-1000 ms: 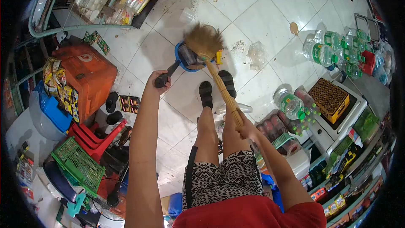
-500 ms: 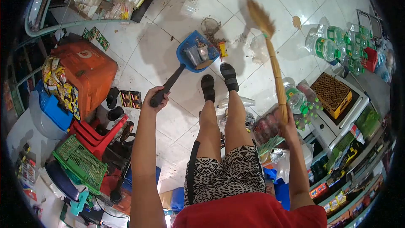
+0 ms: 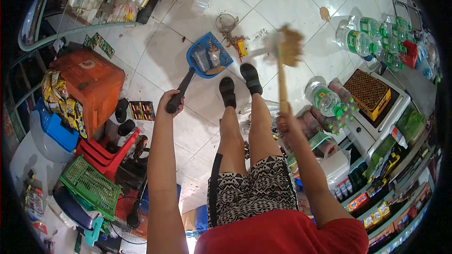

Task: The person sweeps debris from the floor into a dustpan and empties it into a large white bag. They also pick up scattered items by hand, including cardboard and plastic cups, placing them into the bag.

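Head view. I see the broom (image 3: 284, 61) at centre right, its straw head blurred and low over the white tile floor (image 3: 292, 4), just right of a small litter pile (image 3: 234, 42) that lies at the lip of the dustpan (image 3: 207, 59). The right hand (image 3: 286, 121) is wrapped tight round the lower end of the bamboo stick, forearm running down and right to the red shirt; the stick stands almost vertical in the picture. The blue dustpan rests on the floor ahead of the sandalled feet (image 3: 240, 87), with a clear cup and scraps inside it. Its black handle slants down-left into the left hand (image 3: 170, 101), which is fisted round the grip (knuckles up, arm stretched straight).

Compared with half a second ago, the broom head has swung from far up and right down toward the litter, and the right hand has moved in closer to the knee. The dustpan and the left hand have kept nearly the same place. A second ago the broom head lay over the pan itself.

Around: an orange crate (image 3: 89, 82) and red stools (image 3: 110, 153) on the left, a green basket (image 3: 89, 186) below them, packs of water bottles (image 3: 372, 40) on the right.
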